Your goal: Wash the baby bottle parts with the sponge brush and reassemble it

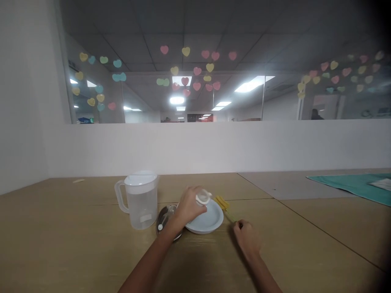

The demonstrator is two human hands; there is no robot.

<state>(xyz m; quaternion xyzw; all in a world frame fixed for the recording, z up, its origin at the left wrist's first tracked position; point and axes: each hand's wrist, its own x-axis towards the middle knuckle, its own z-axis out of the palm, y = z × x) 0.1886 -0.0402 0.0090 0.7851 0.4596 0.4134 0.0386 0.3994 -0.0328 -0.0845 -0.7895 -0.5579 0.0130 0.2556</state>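
Observation:
My left hand (pixel 190 207) is closed round a small clear bottle (pixel 203 198) with a white rim, holding it tilted over a white bowl (pixel 207 221). My right hand (pixel 247 238) rests on the wooden table (pixel 91 244) with its fingers pinched on the thin handle of a yellow bottle brush (pixel 224 204), whose sponge head lies just right of the bowl. A clear plastic pitcher (pixel 141 199) partly filled with water stands to the left of my left hand. A round dark lid (pixel 165 219) lies on the table under my left wrist.
A white half wall (pixel 214 146) with a window above it runs along the table's far edge. A teal cloth (pixel 357 185) lies on the adjoining table at the far right. Heart stickers dot the glass.

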